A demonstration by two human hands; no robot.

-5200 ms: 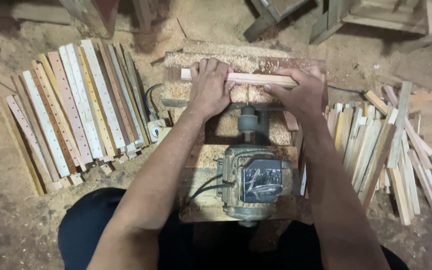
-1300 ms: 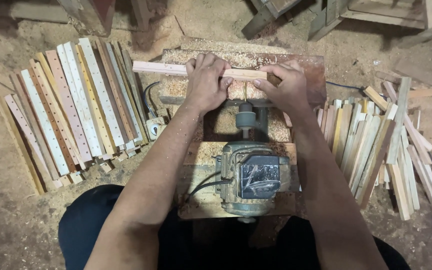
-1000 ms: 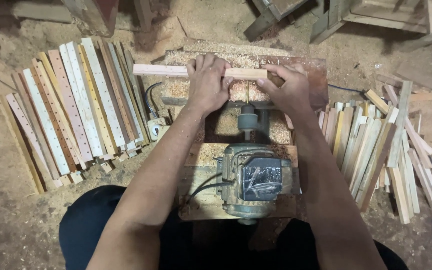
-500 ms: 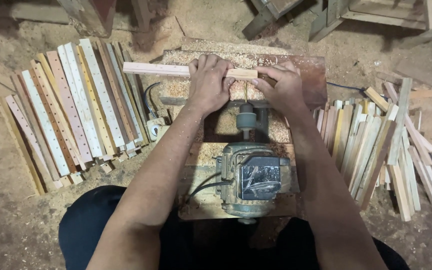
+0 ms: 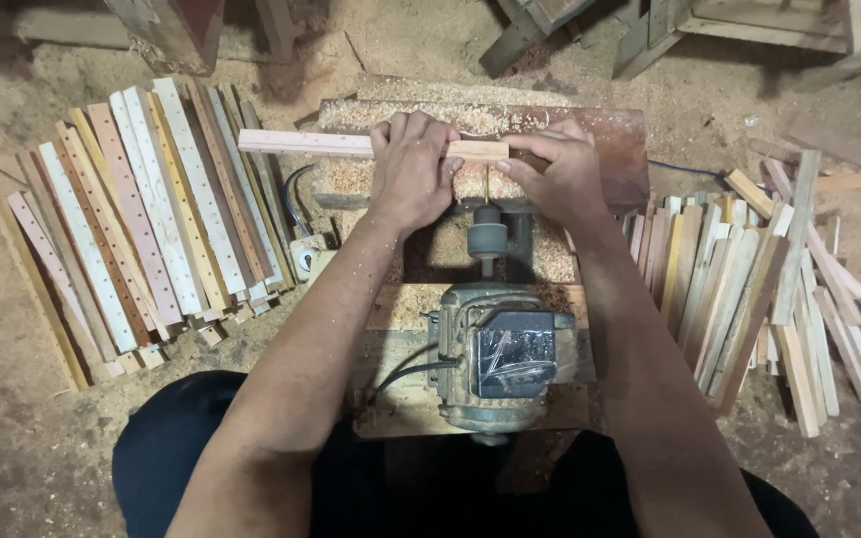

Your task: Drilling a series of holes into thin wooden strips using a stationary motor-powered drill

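Observation:
A long pale wooden slat (image 5: 301,144) lies crosswise on the sawdust-covered work block (image 5: 620,149). My left hand (image 5: 411,169) grips the slat near its middle, fingers curled over the top. My right hand (image 5: 555,174) pinches the slat's right end. Right below them, a drill bit and chuck (image 5: 487,234) point at the slat, driven by a grey electric motor (image 5: 505,359) on a wooden base. Most of the slat sticks out to the left of my left hand, showing a row of small holes.
A fanned row of drilled slats (image 5: 142,229) lies on the ground at left. A loose pile of plain slats (image 5: 749,279) lies at right. A switch box and cable (image 5: 306,254) sit left of the motor. Sawdust covers the ground; wooden frames stand at the back.
The slat has shifted step by step to the left under my hands, so more of it now sticks out on the left and its right end sits at my right fingers.

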